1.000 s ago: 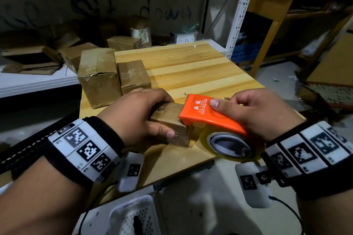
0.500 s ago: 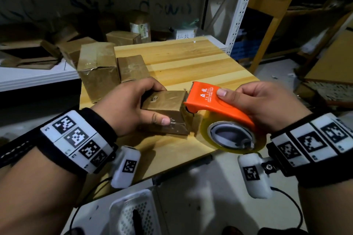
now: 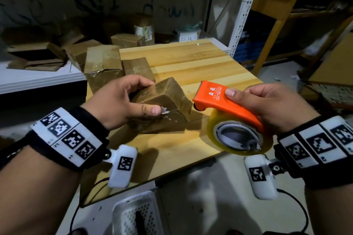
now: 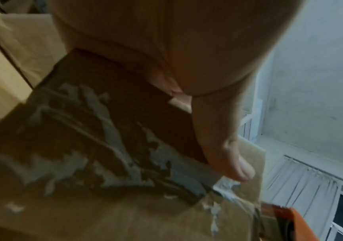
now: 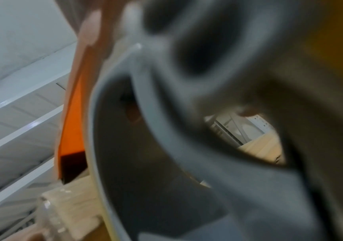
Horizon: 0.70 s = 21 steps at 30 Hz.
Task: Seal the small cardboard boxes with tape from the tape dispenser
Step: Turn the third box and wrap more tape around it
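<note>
Left hand: the left hand [image 3: 122, 101] grips the small brown cardboard box [image 3: 164, 105], fingers curled over its far top edge and thumb [image 4: 226, 156] pressed along the near face beside a patch of torn white paper.
Box pose: tipped up on the pale wooden table [image 3: 191, 66], one corner raised towards the right hand; whether its lower edge rests on the wood I cannot tell.
Right hand: the right hand [image 3: 267, 105] is wrapped round the orange plastic tape dispenser with its yellowish clear roll [image 3: 225, 105], thumb laid flat on the orange top.
Key relation: the dispenser's toothed nose points left at the box's raised right end, just beside it but apart; no tape strand can be made out bridging the gap.
Long axis: the box runs from near-left to far-right, roughly in line with the dispenser's handle.
Nearer hand: the left already has the box; the right would have to carry the nose across.
Judgement: this face looks ready for a fresh strip.
Other boxes: two taped brown cardboard boxes [image 3: 114, 66] stand behind the left hand, well apart from the dispenser.
</note>
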### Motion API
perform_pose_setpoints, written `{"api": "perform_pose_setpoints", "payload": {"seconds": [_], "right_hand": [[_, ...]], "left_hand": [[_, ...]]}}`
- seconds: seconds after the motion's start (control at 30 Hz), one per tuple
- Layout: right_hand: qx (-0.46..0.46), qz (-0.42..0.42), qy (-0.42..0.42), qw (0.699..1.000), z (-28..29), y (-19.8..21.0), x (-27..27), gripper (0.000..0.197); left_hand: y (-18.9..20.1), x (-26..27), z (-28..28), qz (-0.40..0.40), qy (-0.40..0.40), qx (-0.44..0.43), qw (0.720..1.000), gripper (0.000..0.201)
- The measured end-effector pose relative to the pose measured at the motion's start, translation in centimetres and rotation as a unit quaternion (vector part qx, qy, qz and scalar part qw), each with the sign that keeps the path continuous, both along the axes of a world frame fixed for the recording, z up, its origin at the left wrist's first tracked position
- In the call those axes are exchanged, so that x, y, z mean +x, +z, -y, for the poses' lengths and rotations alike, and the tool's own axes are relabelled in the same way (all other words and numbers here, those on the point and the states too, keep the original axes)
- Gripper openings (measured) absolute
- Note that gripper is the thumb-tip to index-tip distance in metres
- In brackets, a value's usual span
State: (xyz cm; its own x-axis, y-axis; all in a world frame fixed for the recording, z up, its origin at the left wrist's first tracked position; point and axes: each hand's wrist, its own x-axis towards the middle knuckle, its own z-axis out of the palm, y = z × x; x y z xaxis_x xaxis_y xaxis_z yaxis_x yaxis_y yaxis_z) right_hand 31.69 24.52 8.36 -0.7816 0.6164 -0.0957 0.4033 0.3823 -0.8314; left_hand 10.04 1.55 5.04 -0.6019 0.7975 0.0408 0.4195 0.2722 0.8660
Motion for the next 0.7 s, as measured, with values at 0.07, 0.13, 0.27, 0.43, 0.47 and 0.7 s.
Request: {"api": "perform_pose_setpoints", "payload": {"seconds": [0.07,0.13,0.27,0.43,0.47,0.7], "right_hand": [[-0.004,-0.001,0.002,1.0,0.1,0.0,0.0,0.065],[-0.006,-0.003,0.006,1.0,0.2,-0.2,-0.3,0.067],[-0.022,-0.004,0.009,1.0,0.5,-0.4,-1.0,0.069],[-0.036,-0.012,0.02,0.999,1.4,-0.3,-1.8,0.069],[-0.032,-0.013,0.02,0.999,1.6,-0.2,-1.9,0.073],[0.004,-0.021,0.006,1.0,2.5,0.5,-2.5,0.067]], "left_hand": [[0.0,-0.3,0.4,0.012,-0.001,0.013,1.0,0.082],[-0.1,-0.5,0.5,0.024,0.001,0.026,0.999,0.086],[-0.9,-0.5,0.3,0.065,0.001,0.056,0.996,0.089],[-1.6,-0.9,0.7,0.106,-0.001,0.09,0.99,0.099],[-1.8,-1.0,0.8,0.115,-0.001,0.094,0.989,0.096],[-1.7,-0.7,1.6,0.162,-0.031,0.096,0.982,0.08]]}}
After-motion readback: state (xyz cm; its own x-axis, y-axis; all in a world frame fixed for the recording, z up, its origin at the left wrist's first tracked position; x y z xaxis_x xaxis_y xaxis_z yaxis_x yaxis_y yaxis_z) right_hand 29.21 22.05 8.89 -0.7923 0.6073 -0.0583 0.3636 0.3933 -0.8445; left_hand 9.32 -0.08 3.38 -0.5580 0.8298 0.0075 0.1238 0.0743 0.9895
